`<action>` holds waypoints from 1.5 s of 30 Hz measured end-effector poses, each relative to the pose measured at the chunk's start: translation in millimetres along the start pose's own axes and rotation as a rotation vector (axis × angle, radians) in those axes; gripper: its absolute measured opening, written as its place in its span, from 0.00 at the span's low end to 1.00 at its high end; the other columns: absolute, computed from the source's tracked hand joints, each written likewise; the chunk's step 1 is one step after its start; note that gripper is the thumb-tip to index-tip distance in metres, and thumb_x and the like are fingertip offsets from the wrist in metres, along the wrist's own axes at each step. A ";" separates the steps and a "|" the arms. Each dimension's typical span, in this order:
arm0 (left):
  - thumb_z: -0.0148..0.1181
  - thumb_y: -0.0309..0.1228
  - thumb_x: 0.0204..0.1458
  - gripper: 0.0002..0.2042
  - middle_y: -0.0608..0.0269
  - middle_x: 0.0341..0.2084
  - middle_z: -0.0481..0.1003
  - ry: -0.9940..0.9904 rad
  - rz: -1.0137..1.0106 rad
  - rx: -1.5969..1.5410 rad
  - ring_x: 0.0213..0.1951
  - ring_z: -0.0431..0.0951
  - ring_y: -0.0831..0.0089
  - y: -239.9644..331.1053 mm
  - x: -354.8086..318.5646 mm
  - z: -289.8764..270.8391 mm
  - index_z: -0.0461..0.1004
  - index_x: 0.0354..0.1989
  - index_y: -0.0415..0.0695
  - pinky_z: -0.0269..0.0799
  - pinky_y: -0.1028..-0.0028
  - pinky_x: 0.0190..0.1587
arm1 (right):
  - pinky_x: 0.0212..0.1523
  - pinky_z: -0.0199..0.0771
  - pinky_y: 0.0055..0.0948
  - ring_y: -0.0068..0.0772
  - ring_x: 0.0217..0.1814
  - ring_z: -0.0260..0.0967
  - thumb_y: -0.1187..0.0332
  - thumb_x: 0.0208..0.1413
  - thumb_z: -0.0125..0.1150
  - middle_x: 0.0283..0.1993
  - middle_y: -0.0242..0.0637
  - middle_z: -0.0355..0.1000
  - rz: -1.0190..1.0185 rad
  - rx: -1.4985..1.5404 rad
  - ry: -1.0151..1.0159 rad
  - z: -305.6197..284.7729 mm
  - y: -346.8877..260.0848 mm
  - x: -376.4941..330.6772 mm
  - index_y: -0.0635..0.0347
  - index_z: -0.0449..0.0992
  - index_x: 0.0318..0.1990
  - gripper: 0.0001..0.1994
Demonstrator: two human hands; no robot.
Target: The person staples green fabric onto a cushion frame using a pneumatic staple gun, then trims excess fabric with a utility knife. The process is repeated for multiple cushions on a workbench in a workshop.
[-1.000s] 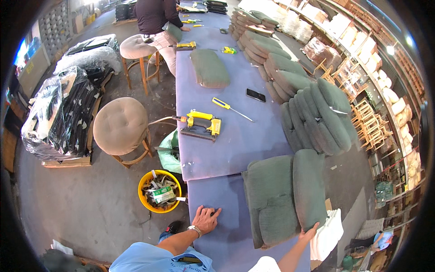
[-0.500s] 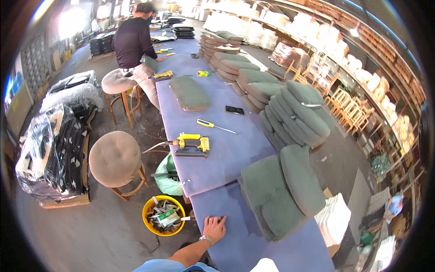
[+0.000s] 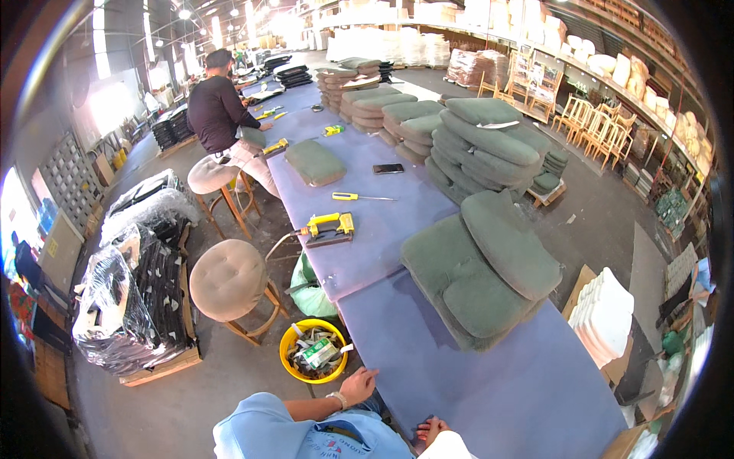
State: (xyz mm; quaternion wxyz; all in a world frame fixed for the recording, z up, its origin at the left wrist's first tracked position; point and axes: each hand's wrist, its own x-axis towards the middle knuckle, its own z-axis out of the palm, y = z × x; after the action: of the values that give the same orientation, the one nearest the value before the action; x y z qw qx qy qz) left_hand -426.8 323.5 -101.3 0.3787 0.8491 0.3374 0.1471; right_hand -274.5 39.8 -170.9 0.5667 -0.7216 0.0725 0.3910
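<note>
My left hand (image 3: 357,386) is at the near left edge of the blue-covered table (image 3: 474,390), with a finger stretched toward the edge and nothing seen in it. Its other fingers are partly hidden. Close to my body, my right hand (image 3: 433,430) rests on the table's near edge, its fingers loosely bent and apart, with nothing visible in them. Ahead of both hands lie dark green cushions (image 3: 451,264), one leaning over the others. Farther up the table are a yellow-and-black staple gun (image 3: 329,229) with a hose, a yellow-handled screwdriver (image 3: 345,196) and a single green cushion (image 3: 315,162).
A yellow bucket of scraps (image 3: 290,366) and a round stool (image 3: 227,279) stand left of the table. Stacked cushions (image 3: 489,145) line its right side, near a phone (image 3: 388,168). A co-worker (image 3: 218,111) stands at the far left. White stacked pads (image 3: 602,317) are at right.
My left hand has drawn back from the tabletop to its left edge. My right hand has come into view. The view has tilted up and shifted.
</note>
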 end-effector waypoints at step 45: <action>0.62 0.40 0.62 0.22 0.57 0.13 0.74 0.318 -0.022 0.343 0.16 0.74 0.54 -118.7 358.7 -174.6 0.69 0.14 0.48 0.70 0.55 0.19 | 0.53 0.80 0.51 0.53 0.56 0.77 0.50 0.59 0.70 0.52 0.45 0.79 -1.169 -1.607 0.889 345.6 -955.8 370.5 0.56 0.68 0.62 0.30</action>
State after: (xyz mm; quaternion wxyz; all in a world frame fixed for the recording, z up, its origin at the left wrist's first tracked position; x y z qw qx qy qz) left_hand -308.3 721.6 -74.5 0.1727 0.8635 0.4222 0.2152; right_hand 335.8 799.3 299.1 -0.0493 -0.8813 -0.3603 -0.3019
